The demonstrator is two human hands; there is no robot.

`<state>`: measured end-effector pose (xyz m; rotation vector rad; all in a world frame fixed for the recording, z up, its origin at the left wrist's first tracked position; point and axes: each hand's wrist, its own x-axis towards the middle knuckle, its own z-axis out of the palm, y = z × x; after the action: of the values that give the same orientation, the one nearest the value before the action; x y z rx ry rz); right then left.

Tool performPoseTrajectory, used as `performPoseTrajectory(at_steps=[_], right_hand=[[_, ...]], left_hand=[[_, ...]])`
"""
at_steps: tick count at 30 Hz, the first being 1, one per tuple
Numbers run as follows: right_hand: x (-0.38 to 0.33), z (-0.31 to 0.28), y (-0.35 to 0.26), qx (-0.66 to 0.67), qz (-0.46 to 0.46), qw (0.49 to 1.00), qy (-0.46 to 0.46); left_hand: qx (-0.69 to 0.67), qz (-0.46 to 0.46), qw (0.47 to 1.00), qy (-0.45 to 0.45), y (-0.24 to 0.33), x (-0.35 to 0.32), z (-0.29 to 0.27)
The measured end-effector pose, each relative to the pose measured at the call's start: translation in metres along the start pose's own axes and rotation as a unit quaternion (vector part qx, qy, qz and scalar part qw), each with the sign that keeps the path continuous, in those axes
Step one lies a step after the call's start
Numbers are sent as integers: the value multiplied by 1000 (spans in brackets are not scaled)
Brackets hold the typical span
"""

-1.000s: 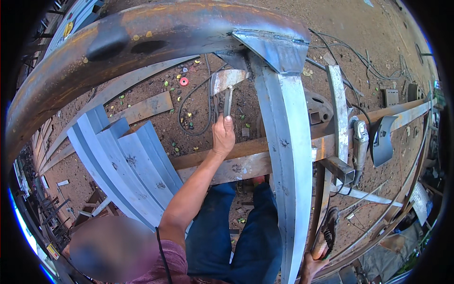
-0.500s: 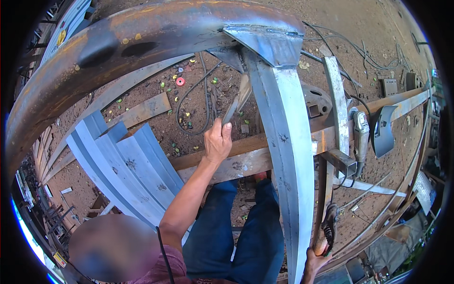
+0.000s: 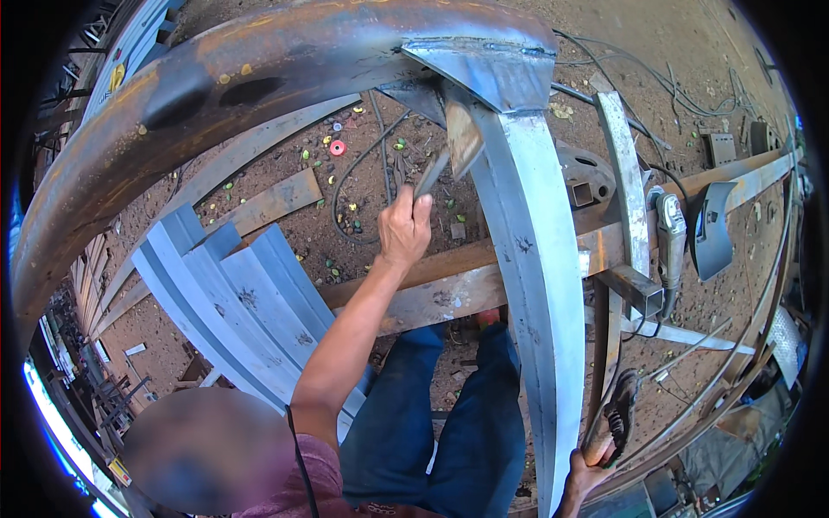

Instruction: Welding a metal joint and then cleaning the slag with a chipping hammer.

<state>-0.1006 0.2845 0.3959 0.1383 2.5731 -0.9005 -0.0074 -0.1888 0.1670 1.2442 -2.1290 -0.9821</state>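
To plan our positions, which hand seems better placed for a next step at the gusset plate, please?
Left hand, probably: its hammer is near the gusset plate; the right hand is farther away.

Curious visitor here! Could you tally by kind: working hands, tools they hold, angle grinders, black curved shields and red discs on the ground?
Hands: 2 (left hand, right hand)
Held tools: 2 (hammer, wooden-handled tool)
Angle grinder: 1
Black curved shield: 1
Red disc: 1
Total: 7

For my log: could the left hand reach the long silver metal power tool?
Seemingly not: a curved silver metal beam separates left hand and power tool; that hand holds a metal tool.
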Motion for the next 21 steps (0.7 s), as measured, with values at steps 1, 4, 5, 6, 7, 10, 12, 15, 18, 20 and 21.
performPoseTrajectory(at_steps=[1,4,5,6,7,10,12,15,18,20,21], right_hand=[[-3,2,6,0,-15,999,46],[-3,4,12,-4,-35,999,37],[-4,6,15,-1,-22,997,70],[-8,7,18,5,-7,995,99],[-6,1,25,-18,-25,998,62],[-3,-6,40,-72,-70,992,75],[-6,5,12,-8,-23,995,100],[-11,17,0,11,4,991,131],[-7,19,10,8,57,998,39],[-10,19,16,4,54,996,78],[-11,20,21,3,56,996,64]], left_hand=[[17,-19,1000,4,-1,22,5],[60,-7,997,-43,-19,29,7],[35,-2,996,-77,-13,14,6],[34,0,996,-79,-15,-5,-2],[44,19,993,-112,-23,-22,-16],[26,45,992,-114,-32,-18,-32],[-26,25,998,-57,-17,4,-38],[-77,-23,997,8,-33,59,-16],[-241,-129,962,-22,-56,37,10],[-266,-129,953,-74,-38,-3,13],[-249,-147,951,-108,-35,-17,6]])
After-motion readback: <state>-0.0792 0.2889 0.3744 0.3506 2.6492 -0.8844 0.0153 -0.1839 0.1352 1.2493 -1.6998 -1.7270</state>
